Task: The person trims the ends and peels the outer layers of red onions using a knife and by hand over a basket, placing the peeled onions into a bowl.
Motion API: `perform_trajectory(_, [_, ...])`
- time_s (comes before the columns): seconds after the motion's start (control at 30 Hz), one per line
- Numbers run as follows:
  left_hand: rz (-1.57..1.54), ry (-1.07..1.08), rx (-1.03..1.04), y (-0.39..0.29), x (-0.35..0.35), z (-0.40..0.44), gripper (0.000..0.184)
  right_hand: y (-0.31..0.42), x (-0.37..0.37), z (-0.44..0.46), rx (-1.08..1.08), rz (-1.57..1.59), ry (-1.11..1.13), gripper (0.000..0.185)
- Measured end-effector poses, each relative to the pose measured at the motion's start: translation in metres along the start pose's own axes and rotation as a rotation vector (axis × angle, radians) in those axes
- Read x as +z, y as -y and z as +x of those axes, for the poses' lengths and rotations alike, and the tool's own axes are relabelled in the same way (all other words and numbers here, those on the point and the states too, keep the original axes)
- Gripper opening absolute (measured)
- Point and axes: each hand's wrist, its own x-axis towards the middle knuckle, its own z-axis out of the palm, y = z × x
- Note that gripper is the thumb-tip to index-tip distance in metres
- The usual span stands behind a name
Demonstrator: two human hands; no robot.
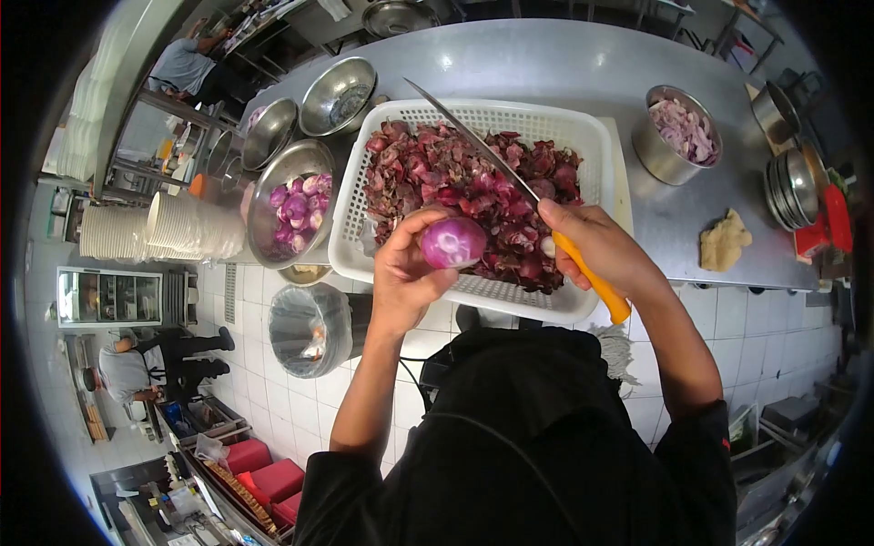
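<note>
Over the basket (596, 159), a red onion (453, 243) is cupped by half-curled left fingers (417, 223), a knife (501, 162) gripped by closed right fingers (561, 221); firm, apparently slick, the onion is best held round its sides.

A long metal surface (537, 59) spans the room, pale light glinting off its top, with open shelving (182, 111) near its left end. Square white tiles pave the floor (255, 396), which has a narrow slotted grate (230, 293). Farther left stands a glass-fronted cabinet (109, 297), and some red boxy shapes (276, 480) sit toward the lower left.
</note>
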Motion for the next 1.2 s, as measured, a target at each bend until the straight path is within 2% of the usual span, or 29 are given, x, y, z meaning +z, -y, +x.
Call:
perform_trajectory(0.07, [-0.15,-0.088,-0.101,-0.003,0.001,-0.004,0.061,0.001,0.007,0.0,0.038,0.042,-0.041,0.051])
perform_trajectory(0.13, [-0.13,-0.128,-0.095,-0.003,0.005,-0.002,0.059,0.001,0.017,-0.001,0.016,0.035,-0.089,0.047])
perform_trajectory(0.2, [-0.095,-0.173,-0.119,-0.004,0.007,-0.001,0.058,-0.002,0.026,-0.004,-0.062,-0.02,-0.153,0.057])
perform_trajectory(0.3, [0.104,-0.208,-0.11,-0.006,0.01,0.001,0.051,-0.006,0.027,-0.008,-0.185,-0.123,-0.12,0.072])
perform_trajectory(0.43, [0.277,-0.253,-0.159,-0.011,0.018,0.002,0.044,-0.003,0.037,-0.021,-0.379,-0.297,-0.154,0.069])
perform_trajectory(0.53, [0.282,-0.198,-0.191,-0.015,0.022,0.0,0.039,0.003,0.049,-0.032,-0.501,-0.453,-0.138,0.068])
perform_trajectory(0.67, [0.367,-0.217,-0.122,-0.023,0.032,-0.004,0.029,0.002,0.061,-0.032,-0.644,-0.471,-0.147,0.068])
perform_trajectory(0.8, [0.362,-0.219,-0.122,-0.024,0.031,-0.008,0.023,0.004,0.061,-0.034,-0.613,-0.474,-0.127,0.067])
perform_trajectory(1.0, [0.362,-0.232,-0.098,-0.025,0.031,-0.011,0.018,0.001,0.062,-0.032,-0.7,-0.497,-0.149,0.065])
perform_trajectory(1.2, [0.35,-0.213,-0.125,-0.026,0.031,-0.01,0.019,0.004,0.06,-0.035,-0.631,-0.572,-0.135,0.063])
